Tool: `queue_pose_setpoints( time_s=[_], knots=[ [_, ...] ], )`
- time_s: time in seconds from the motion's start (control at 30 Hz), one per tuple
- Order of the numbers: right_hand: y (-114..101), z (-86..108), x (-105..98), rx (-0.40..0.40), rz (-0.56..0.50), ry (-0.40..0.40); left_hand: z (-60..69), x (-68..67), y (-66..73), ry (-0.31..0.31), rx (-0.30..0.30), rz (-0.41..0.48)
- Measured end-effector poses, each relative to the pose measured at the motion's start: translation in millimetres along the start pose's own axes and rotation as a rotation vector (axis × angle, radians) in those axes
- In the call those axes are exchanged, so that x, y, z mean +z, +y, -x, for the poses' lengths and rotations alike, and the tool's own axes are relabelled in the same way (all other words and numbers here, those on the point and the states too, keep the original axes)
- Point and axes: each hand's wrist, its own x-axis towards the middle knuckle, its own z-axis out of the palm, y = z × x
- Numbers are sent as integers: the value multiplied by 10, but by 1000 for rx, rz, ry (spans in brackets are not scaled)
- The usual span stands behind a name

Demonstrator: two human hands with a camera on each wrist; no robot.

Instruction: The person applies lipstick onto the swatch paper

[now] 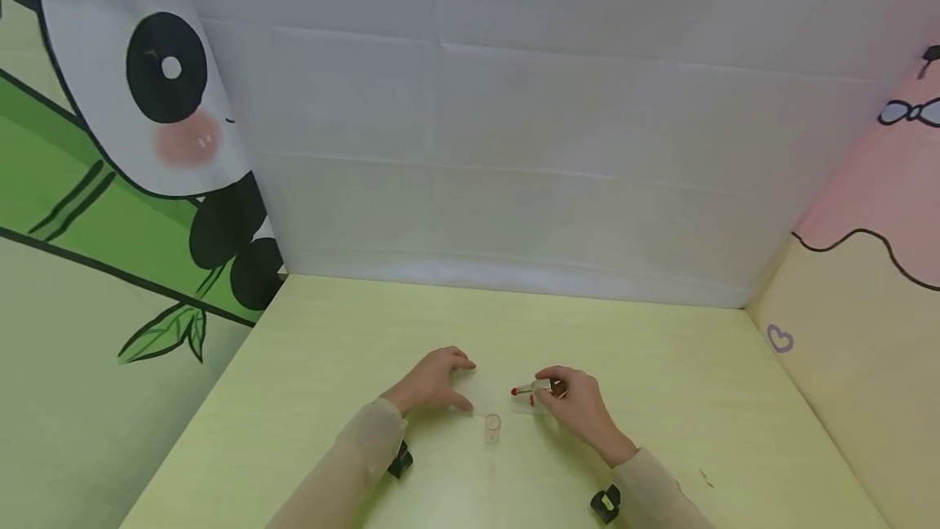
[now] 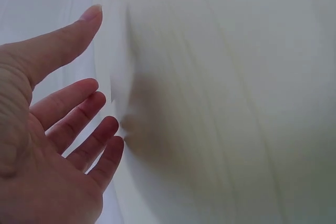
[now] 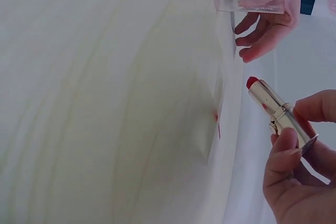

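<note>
A red lipstick in a shiny metallic tube (image 3: 273,103) is pinched between the thumb and fingers of the right hand (image 1: 580,411), its red tip pointing left toward the other hand. Below that tip lies a flat pale sheet (image 1: 523,409) with a small red mark. The left hand (image 1: 435,382) holds nothing; its thumb and fingers are spread apart near the table, and in the left wrist view the palm (image 2: 47,192) shows. Between the hands, nearer the person, a clear cap (image 1: 493,428) stands upright on the table.
The pale yellow table (image 1: 352,317) meets a white sheet wall (image 1: 514,121) at the back. A panda picture (image 1: 176,137) covers the left wall, a pink and cream one the right. A tiny thin scrap (image 1: 707,478) lies right of the right sleeve.
</note>
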Motion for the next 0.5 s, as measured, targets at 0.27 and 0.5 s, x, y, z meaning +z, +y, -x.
queue_pose_setpoints(
  time_s=[0.27, 0.5],
  knots=[
    [-66, -47, 86, -24, -19, -1, 28, 39, -73, 8, 24, 12],
    [-131, -122, 177, -37, -8, -5, 49, 52, -84, 13, 24, 0]
  ],
)
